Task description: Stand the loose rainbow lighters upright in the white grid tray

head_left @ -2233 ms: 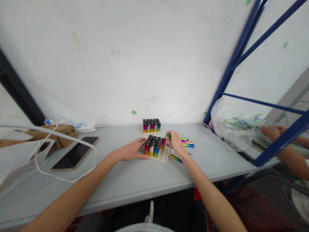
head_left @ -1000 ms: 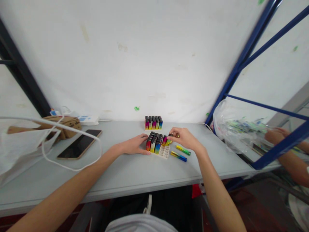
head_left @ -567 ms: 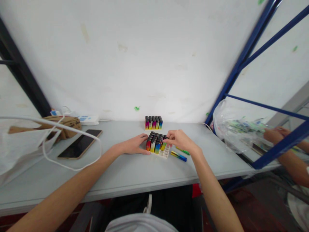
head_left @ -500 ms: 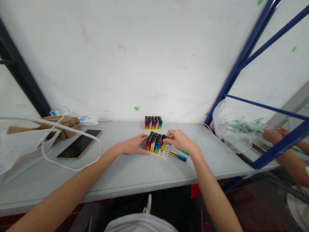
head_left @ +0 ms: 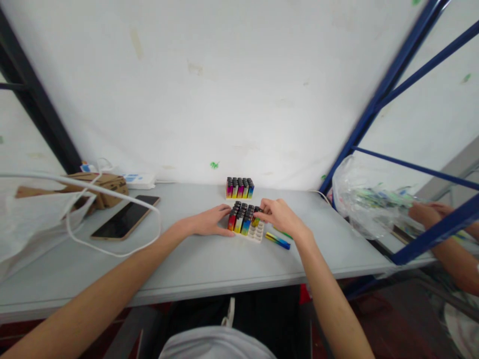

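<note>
A white tray with round holes holds several upright lighters with black tops, packed toward its left. Bare holes show at its right and front. My left hand rests against the tray's left side, thumb and fingers apart, with nothing held. My right hand pinches a yellowish lighter over the tray's right part, its fingertips near the black top. Right of the tray, a blue-and-yellow lighter lies flat, and a green one lies partly behind my right wrist.
Behind stands a second block of lighters. At left are a phone, a looping white cable, a cardboard box and white plastic. At right are a blue frame, a clear bag and another person's hands.
The yellowish lighter in my right hand is lower, down among the tray's holes. My left hand stays beside the tray. The whole view has shifted slightly.
</note>
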### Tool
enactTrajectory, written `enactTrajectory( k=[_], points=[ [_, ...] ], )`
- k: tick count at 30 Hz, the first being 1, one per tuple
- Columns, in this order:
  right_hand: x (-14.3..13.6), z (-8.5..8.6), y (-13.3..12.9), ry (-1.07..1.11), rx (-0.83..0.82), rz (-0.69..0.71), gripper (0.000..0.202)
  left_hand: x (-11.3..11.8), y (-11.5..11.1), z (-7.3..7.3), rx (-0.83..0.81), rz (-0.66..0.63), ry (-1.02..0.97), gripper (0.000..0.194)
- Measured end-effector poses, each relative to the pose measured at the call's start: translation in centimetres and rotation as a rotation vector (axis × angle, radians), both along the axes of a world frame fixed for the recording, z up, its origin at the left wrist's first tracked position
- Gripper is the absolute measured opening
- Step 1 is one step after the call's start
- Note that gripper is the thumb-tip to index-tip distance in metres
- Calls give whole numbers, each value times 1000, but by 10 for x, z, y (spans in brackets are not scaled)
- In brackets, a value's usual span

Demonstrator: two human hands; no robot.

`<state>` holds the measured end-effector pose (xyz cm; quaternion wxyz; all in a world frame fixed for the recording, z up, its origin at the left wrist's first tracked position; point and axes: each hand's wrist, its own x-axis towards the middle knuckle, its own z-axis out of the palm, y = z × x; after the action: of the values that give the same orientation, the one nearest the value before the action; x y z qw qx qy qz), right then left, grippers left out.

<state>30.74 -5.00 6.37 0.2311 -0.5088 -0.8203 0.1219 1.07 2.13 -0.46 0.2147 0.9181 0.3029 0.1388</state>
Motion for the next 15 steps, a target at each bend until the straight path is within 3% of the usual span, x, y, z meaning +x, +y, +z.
enactTrajectory(
  k=[7, 15],
  points=[
    [-6, 6, -6, 15, -137, 41, 23, 0, -1, 1, -1, 7, 3, 90],
    [5, 1, 4, 25, -60, 70, 28, -2, -1, 0, 6, 8, -4, 90]
  ],
)
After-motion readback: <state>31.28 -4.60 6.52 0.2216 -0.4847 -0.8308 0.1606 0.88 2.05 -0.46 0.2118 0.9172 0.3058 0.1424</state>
